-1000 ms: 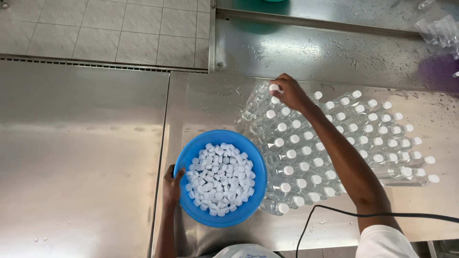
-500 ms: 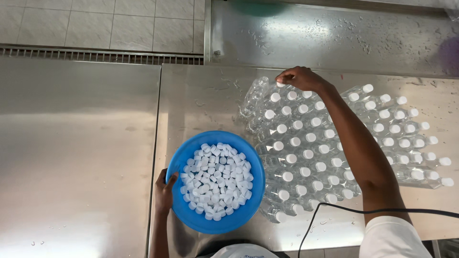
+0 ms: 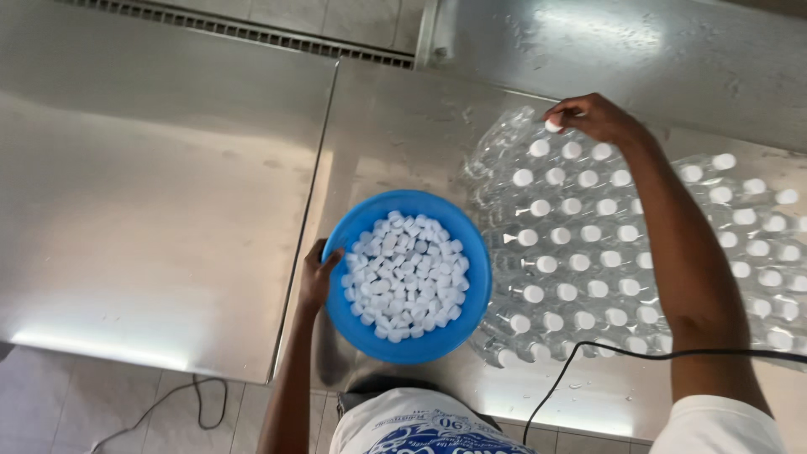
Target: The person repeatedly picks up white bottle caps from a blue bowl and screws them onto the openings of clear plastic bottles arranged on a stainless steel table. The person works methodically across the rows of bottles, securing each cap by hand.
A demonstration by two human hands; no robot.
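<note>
Two stainless-steel tables (image 3: 151, 210) stand edge to edge, their seam running down the middle of the frame, with light glaring off the left one near its lower edge. Along the top left runs a slotted floor drain grate (image 3: 252, 34) beside pale tiles. Tiled floor (image 3: 50, 403) shows at the lower left, where a thin dark cable (image 3: 160, 408) loops across it.
</note>
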